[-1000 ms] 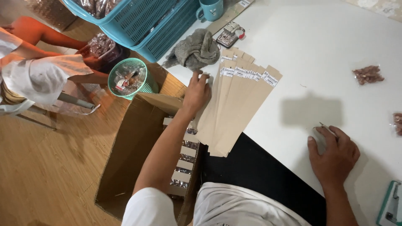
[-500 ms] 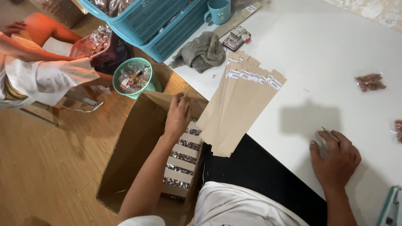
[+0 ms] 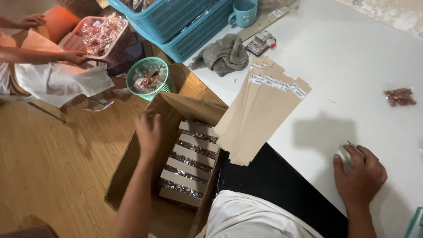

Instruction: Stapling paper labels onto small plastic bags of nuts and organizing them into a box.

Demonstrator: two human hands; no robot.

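Home packing workshop: cardboard box (image 3: 132, 176), paper sleeves (image 3: 260, 114), baskets (image 3: 185, 26)

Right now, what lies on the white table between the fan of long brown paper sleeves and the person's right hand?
In the head view, only bare white table, crossed by a shadow, separates the brown paper sleeves from the right hand.

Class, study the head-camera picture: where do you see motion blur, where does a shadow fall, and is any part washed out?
In the head view the left hand over the cardboard box is smeared by motion blur, while the right hand on the white table looks sharp; a soft grey shadow lies on the table just above that hand; the tabletop is bright but not washed out.
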